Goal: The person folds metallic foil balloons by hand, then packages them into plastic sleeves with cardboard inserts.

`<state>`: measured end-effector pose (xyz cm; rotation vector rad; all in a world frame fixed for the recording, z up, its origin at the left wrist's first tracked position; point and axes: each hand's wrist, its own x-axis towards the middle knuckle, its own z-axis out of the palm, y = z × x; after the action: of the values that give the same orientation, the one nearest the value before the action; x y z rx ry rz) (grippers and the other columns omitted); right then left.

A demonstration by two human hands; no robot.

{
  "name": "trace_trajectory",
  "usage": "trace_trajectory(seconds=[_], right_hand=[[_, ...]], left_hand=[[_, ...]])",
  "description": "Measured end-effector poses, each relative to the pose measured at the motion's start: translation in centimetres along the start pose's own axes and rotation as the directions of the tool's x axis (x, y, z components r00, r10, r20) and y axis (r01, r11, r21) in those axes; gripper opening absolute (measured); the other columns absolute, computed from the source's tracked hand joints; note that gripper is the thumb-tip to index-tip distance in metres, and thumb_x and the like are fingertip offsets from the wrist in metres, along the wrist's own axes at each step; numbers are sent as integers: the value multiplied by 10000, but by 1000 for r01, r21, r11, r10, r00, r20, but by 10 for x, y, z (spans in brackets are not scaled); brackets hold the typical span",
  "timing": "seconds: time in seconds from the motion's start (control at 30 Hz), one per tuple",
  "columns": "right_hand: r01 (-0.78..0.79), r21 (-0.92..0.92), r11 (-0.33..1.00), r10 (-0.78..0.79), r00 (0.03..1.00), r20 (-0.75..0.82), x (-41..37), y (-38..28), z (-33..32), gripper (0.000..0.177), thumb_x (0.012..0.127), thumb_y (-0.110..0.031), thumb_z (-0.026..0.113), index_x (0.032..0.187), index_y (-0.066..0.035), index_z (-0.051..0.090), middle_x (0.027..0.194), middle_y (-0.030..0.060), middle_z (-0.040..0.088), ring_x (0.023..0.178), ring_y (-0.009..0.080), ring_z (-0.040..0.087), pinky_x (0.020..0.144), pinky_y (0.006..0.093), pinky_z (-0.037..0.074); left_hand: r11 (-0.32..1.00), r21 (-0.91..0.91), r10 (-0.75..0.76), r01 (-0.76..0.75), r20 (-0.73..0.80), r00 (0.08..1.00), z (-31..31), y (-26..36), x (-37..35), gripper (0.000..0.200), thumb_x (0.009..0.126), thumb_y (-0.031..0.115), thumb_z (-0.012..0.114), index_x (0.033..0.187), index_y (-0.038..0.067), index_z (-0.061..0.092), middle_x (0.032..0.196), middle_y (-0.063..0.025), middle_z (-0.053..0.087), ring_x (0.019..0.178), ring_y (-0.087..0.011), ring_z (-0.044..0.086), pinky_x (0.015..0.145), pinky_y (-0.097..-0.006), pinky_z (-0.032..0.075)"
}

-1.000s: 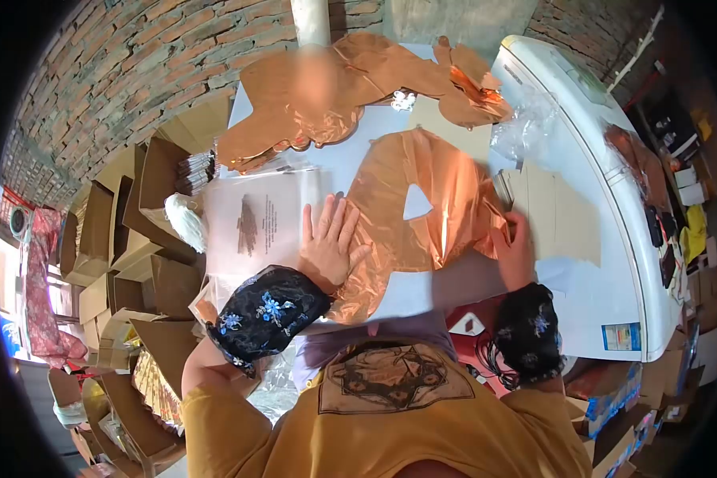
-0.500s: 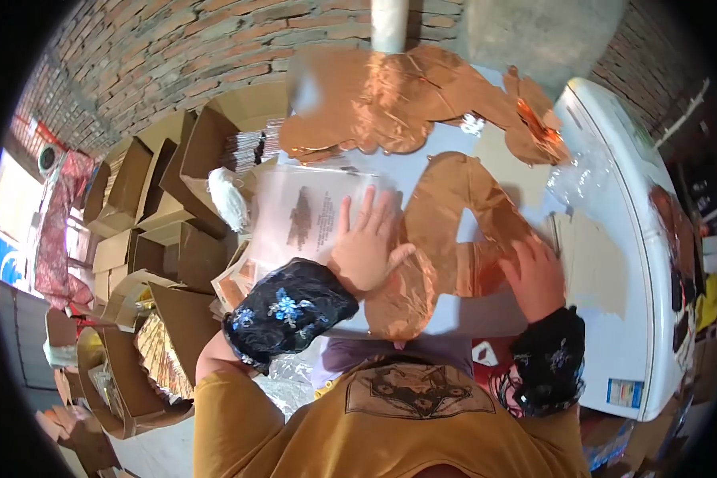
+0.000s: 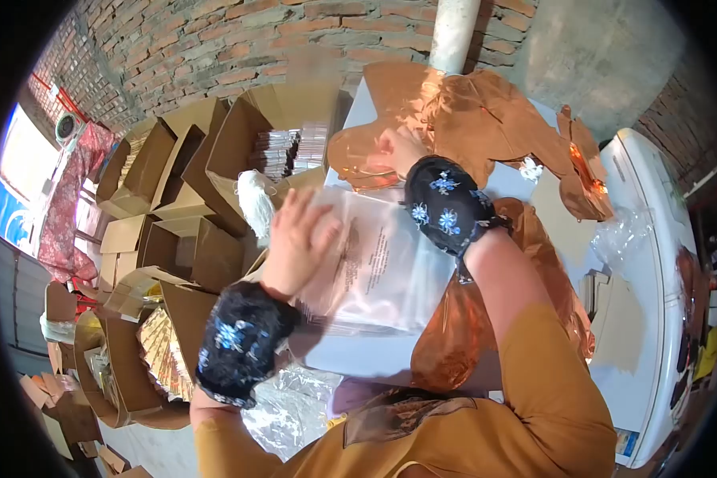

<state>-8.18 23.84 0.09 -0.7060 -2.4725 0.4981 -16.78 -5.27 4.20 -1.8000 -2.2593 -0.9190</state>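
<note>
My left hand (image 3: pixel 296 243) hovers at the left edge of a stack of clear printed plastic bags (image 3: pixel 394 275), fingers spread and slightly blurred. Farther back, my right hand (image 3: pixel 404 150) reaches across the bags to a pile of flat copper-coloured foil balloons (image 3: pixel 470 111). Its fingers are curled together over the pile's left end; I cannot tell what is between them. Under my right forearm lies another copper foil balloon (image 3: pixel 454 334), partly covered by the arm and overlapping the bags' right side.
Open cardboard boxes (image 3: pixel 191 247) crowd the left, one holding silvery packets (image 3: pixel 277 151). A white string bundle (image 3: pixel 255 203) hangs by the bags. On the right are cardboard sheets (image 3: pixel 620 323), crumpled clear plastic (image 3: pixel 623 235) and a white appliance (image 3: pixel 653 319). A brick wall (image 3: pixel 239 48) stands behind.
My right hand has left the near foil balloon and moved to the far pile. My left hand has shifted from the bags' middle to their left edge. The view has tilted.
</note>
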Motion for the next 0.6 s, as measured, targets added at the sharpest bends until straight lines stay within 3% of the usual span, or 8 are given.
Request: trace_trajectory(seconds=[0.03,0.1,0.13,0.23,0.33,0.43,0.53,0.6], right_hand=[[1,24,1000,-1,1000,5,2,5,3,336,751,-365,785,899,-106,632,938,107,574,990,324,507,892,406,414],[-4,73,997,3,1000,11,2,13,8,292,756,-340,776,877,-113,637,920,104,567,964,325,507,882,403,414],[-6,100,995,7,1000,-2,1,15,8,217,786,-308,747,858,-120,667,897,99,569,963,314,514,866,412,416],[-3,144,990,17,996,-90,-1,17,10,197,822,-294,713,879,-106,695,887,106,581,947,306,535,842,415,426],[23,182,983,0,992,-124,7,35,21,204,877,-275,650,894,-80,707,892,124,599,945,316,554,828,432,438],[65,191,979,-38,989,-146,5,41,23,221,915,-251,594,916,-57,697,918,141,612,959,338,562,833,445,442],[67,157,985,-46,990,-135,2,43,23,234,932,-245,556,935,-54,691,915,144,616,947,353,569,833,454,448],[75,127,989,-60,991,-117,3,45,22,220,929,-232,560,936,-53,688,923,146,616,926,362,572,818,455,455]], left_hand=[[997,-66,-39,38,-13,999,-4,-10,8,339,967,305,576,1193,63,647,1345,-186,542,1260,-365,511,1058,-424,387],[931,-280,-202,235,142,969,-11,-20,33,338,981,289,565,1164,16,645,1185,-189,617,1071,-316,619,930,-344,469],[927,-311,-185,212,115,976,-3,-31,45,373,991,303,553,1167,-18,625,1083,-179,636,1015,-277,619,888,-358,474],[719,-540,-312,437,311,898,30,-60,91,344,1003,291,540,1130,-12,640,917,-61,669,857,-149,621,767,-286,487],[662,-624,-285,415,302,910,78,-86,134,323,1005,293,539,1108,7,648,881,-28,661,762,-114,618,689,-259,499],[524,-701,-377,484,318,870,109,-72,162,324,1010,290,534,1084,-5,643,868,-46,654,679,-130,612,615,-270,515],[604,-689,-296,400,272,916,135,-76,185,367,985,333,575,1069,-18,637,868,-63,661,643,-141,618,578,-271,515],[531,-660,-365,532,388,846,122,-51,189,400,957,368,614,1052,-20,637,842,-73,662,648,-147,627,585,-269,518]])
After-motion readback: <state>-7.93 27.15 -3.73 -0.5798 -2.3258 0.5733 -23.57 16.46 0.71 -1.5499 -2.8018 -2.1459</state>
